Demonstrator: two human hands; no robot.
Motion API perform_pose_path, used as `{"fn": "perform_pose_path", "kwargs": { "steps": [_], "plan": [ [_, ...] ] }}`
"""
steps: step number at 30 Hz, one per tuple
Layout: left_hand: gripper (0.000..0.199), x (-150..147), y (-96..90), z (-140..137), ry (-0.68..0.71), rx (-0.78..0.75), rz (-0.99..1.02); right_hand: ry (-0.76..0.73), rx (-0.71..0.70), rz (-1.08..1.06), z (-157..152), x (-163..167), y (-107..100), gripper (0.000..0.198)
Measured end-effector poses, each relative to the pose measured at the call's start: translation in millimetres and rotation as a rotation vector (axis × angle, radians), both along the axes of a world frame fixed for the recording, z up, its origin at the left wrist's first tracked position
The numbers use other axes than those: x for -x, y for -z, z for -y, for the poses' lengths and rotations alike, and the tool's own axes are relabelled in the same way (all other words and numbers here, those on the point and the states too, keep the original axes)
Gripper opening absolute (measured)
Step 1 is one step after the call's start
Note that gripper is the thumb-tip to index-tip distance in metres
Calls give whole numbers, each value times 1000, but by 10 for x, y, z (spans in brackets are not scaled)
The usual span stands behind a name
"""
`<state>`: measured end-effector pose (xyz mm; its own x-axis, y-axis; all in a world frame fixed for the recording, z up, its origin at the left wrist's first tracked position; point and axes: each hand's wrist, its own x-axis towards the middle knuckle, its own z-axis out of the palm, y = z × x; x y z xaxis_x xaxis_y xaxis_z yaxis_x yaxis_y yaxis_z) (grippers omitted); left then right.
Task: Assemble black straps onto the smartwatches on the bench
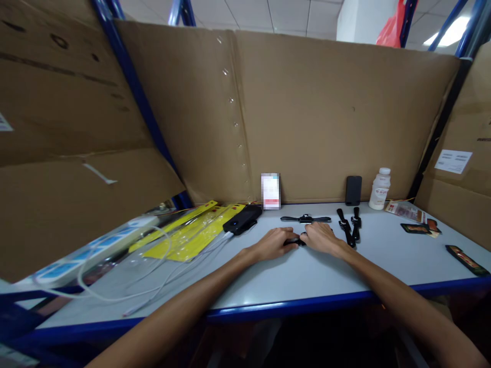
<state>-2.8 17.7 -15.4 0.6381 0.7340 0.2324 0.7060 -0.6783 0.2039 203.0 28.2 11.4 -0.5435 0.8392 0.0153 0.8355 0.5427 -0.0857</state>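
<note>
My left hand (273,243) is closed around one handle of a black spokeshave (293,241), low over the white tabletop. The fingers of my right hand (320,237) are curled over its other end and middle, hiding most of the tool. Just behind my hands lies another black spokeshave (306,219), stretched sideways on the table. To the right of my right hand rest two more, a nearer spokeshave (346,228) and a shorter-looking spokeshave (356,224), both pointing away from me.
A lit, blurred screen (270,191) and a dark phone (353,190) lean against the cardboard back wall (299,117). A white bottle (380,189) and dark packets (416,228) are at right. Leftward are a black device (241,220), yellow packaging (192,235), white cables and a power strip (95,250).
</note>
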Motion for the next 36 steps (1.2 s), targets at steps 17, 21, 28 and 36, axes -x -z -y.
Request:
{"fn": "perform_pose_path", "kwargs": {
  "steps": [17, 21, 28, 36],
  "plan": [
    [29, 59, -2, -40, -7, 20, 7, -102, -116, -102, -53, -209, -197, 33],
    [29, 66, 9, -49, -3, 22, 5, -212, -79, -112, -43, -210, -206, 38],
    [29, 63, -9, -40, -4, 27, 4, -206, -91, -121, -70, -271, -210, 40],
    [30, 62, -8, -34, -15, 27, -7, -192, -118, -144, -102, -292, -179, 42]
  ]
}}
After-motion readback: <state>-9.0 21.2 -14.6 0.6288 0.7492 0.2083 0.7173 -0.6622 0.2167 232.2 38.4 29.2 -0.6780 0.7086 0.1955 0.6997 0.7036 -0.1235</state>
